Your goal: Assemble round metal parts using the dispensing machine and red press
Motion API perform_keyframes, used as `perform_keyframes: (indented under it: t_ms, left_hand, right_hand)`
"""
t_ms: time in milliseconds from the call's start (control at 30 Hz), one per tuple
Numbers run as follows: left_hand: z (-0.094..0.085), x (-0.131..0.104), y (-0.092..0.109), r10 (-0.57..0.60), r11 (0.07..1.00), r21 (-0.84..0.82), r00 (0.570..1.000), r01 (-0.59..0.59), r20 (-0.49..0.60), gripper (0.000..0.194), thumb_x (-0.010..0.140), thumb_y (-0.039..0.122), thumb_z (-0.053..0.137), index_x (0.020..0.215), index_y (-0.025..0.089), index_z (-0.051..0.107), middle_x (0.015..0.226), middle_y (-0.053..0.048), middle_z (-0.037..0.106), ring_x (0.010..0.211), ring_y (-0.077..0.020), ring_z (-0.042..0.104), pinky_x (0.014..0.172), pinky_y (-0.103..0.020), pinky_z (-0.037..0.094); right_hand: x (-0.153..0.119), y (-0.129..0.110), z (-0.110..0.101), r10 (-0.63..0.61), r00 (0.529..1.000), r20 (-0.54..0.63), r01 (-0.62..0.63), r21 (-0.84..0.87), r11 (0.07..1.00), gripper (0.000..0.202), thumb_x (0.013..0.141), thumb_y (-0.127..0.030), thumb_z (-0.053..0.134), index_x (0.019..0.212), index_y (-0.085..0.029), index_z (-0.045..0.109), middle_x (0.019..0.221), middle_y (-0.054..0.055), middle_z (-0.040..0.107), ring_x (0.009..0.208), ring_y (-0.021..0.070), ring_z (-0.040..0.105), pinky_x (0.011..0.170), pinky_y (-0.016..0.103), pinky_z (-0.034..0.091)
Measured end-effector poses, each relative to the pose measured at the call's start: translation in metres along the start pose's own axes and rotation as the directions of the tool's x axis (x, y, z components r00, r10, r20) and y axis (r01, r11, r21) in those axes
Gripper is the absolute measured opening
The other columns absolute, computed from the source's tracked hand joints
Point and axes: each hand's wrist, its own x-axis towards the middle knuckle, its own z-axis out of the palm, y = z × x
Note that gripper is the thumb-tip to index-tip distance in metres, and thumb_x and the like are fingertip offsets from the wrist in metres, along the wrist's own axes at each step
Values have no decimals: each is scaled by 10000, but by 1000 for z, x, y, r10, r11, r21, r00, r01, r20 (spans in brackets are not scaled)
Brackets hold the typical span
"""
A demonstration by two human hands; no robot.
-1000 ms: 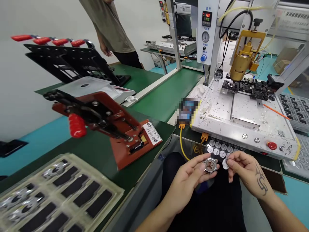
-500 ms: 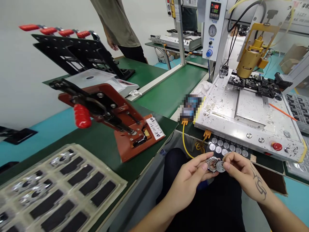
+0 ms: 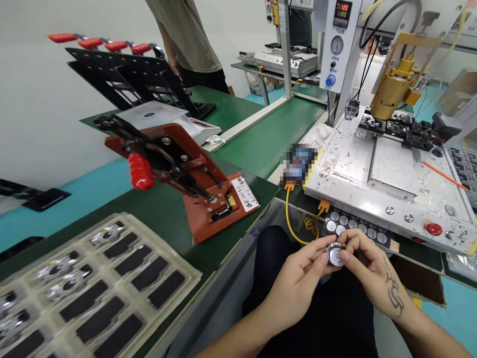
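My left hand (image 3: 298,278) grips a small round chrome ring part (image 3: 329,247) from its left side, thumb and fingers at its rim. A round silver disc (image 3: 336,256) with printing lies over the ring's opening. My right hand (image 3: 367,263) has its thumb and curled fingers pinched on the disc's right edge. Both hands are above my lap. Just behind them, a dark sheet of round silver stickers (image 3: 351,223) lies beneath the front of the white press machine.
A red clamp fixture (image 3: 208,219) stands on the green bench to the left, behind a plastic tray (image 3: 194,278) of chrome and black parts. On the right is the white press (image 3: 346,184). A person (image 3: 194,40) stands at the back.
My right hand has brought the silver disc leftward onto the chrome ring, where before it was beside it. The whole view has shifted slightly.
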Motion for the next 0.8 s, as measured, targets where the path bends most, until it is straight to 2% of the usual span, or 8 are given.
perform_keyframes:
  t_ms: [200,367,500,600,700,767,800]
  left_hand:
    - [2,-1,-2,14,999,43,1000,-14,-10,500,986,507,803,1390,213,788,1433,-141,774,1262,-359,770,1140,-499,616]
    - [3,-1,-8,40,996,76,999,-38,-17,494,1004,482,784,1419,213,768,1403,-141,791,1236,-346,785,1127,-479,623]
    - [2,1,-14,84,975,208,995,-72,-46,447,1012,369,772,1427,201,759,1290,-134,839,1166,-320,813,1066,-418,644]
    - [-1,3,-17,124,936,340,990,-95,-65,405,1029,323,730,1408,188,771,1227,-134,854,1087,-311,828,981,-387,661]
    - [-7,4,-12,142,887,446,990,-116,-25,439,1045,311,692,1467,196,733,1288,-134,836,1135,-322,812,1028,-402,634]
    - [-12,5,-4,152,837,529,988,-140,21,490,1045,293,686,1530,224,682,1405,-121,792,1263,-337,765,1112,-413,582]
    - [-13,5,1,155,815,560,987,-150,40,512,1045,283,684,1555,239,657,1439,-112,776,1312,-339,740,1141,-412,557]
  right_hand:
    - [-1,2,1,-12,1000,-10,12,-5,1000,301,1053,-496,680,878,-254,641,1168,74,658,1073,270,628,949,387,514]
    - [-2,6,4,-74,996,-54,70,-67,995,279,1054,-450,685,864,-256,621,1168,67,658,1098,268,630,944,382,513]
    - [-3,12,6,-195,976,-95,169,-228,959,249,1071,-376,665,862,-261,591,1142,80,637,1079,276,633,946,419,516]
    - [-3,17,5,-234,967,-100,182,-367,912,239,1071,-344,665,886,-271,533,1072,72,607,1008,273,622,907,429,520]
    - [0,18,1,-231,973,-23,204,-393,896,71,1078,-325,654,1102,-289,598,1092,72,625,987,272,631,890,423,541]
    - [4,17,0,-269,959,90,282,-388,877,155,1102,-303,604,1251,-308,647,1173,91,655,1063,283,649,954,437,544]
    - [5,15,0,-291,948,132,319,-375,870,179,1111,-299,585,1265,-313,673,1200,98,669,1089,287,655,972,441,542]
